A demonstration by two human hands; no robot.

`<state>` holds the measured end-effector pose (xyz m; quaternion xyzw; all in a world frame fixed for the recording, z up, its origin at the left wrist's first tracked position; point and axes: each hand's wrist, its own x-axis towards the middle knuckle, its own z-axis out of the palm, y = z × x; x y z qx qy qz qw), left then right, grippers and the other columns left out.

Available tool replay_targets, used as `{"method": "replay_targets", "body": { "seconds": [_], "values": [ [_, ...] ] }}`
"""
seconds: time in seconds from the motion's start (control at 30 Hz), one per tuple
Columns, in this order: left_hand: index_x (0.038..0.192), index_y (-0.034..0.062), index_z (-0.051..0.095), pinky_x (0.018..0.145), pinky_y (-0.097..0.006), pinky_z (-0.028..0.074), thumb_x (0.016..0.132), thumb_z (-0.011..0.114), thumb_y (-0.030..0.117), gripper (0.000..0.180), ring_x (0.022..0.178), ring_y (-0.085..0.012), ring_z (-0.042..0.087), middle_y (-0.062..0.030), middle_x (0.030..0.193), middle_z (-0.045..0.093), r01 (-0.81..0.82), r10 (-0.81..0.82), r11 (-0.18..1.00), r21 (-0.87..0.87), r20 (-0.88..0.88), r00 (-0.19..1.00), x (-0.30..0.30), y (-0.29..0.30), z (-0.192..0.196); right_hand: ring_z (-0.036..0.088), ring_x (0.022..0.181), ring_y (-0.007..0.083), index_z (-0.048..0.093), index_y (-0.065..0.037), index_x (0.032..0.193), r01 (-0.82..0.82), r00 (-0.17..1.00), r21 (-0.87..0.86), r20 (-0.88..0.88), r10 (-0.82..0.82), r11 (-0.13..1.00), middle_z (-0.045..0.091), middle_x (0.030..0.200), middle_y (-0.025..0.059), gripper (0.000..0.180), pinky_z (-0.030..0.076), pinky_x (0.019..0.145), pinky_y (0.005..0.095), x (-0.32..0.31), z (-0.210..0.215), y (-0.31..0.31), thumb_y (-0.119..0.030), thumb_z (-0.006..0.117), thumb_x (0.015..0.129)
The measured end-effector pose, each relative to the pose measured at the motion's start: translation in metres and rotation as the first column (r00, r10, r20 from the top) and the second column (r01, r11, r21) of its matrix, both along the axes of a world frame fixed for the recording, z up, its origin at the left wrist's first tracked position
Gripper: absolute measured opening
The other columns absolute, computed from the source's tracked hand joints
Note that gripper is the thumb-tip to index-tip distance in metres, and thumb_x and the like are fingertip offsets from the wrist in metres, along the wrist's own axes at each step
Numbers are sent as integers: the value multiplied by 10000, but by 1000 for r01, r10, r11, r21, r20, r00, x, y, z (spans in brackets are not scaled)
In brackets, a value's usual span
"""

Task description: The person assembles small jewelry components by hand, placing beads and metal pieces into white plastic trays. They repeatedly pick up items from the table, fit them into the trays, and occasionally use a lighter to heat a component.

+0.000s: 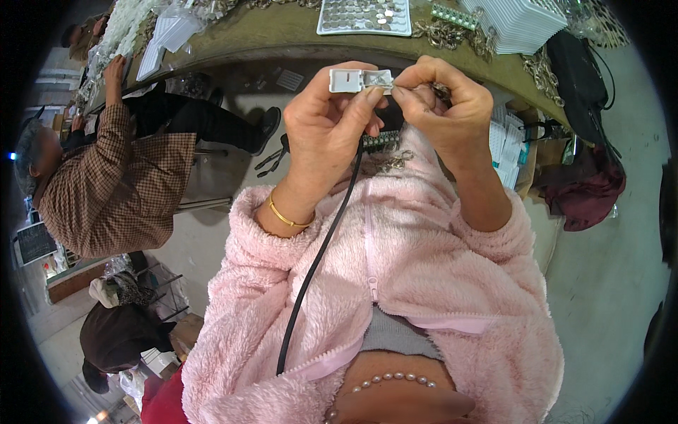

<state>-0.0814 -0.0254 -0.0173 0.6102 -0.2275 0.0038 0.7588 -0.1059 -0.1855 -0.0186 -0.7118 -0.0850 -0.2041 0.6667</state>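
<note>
A small white hinged box (pixel 346 80) is held up in front of me with its lid swung back. My left hand (pixel 328 116) pinches it from below, thumb along its near edge. Something clear or silvery lies in the box's right half; I cannot make out what. At the right end of the box, my right hand (pixel 448 102) is closed, thumb and fingertips pressed together. What those fingertips grip is too small to tell. Dark metallic bits show behind the right fingers. Below the hands, a green strip (pixel 381 141) and a few metal pieces (pixel 397 162) rest on my lap.
A tray of round silver pieces (pixel 364 15) sits on the olive-covered table (pixel 268 35). Stacked white trays (pixel 519 25) and heaps of metal parts (pixel 445 34) lie to its right. A black cable (pixel 318 268) crosses my pink jacket. Another person (pixel 120 184) sits at left.
</note>
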Motion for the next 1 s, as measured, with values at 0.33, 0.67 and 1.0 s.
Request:
{"method": "replay_targets", "body": {
  "seconds": [0.33,0.67,1.0],
  "values": [
    [1132,-64,606,577,-202,531,916,647,-34,222,664,-76,628,-82,880,684,-99,92,994,42,148,985,-2,-3,-5,328,574,-8,675,5,887,118,991,-171,77,-106,978,394,628,-97,148,303,513,169,-3,3,5,103,696,778],
    [1162,-88,584,542,-264,536,954,604,-3,226,588,-118,591,-122,860,672,51,-74,968,-245,-85,994,-5,-5,-5,389,583,-15,640,-16,869,116,981,-110,169,-97,987,504,678,-71,165,336,511,166,-1,-2,11,106,663,761],
    [1104,-67,627,495,-263,520,955,622,41,184,525,-110,553,-130,788,665,97,-197,942,-322,-294,935,1,-3,3,451,691,10,634,16,870,-93,996,195,27,90,976,590,814,-39,66,366,615,168,-3,0,5,68,635,828]
  ]
}}
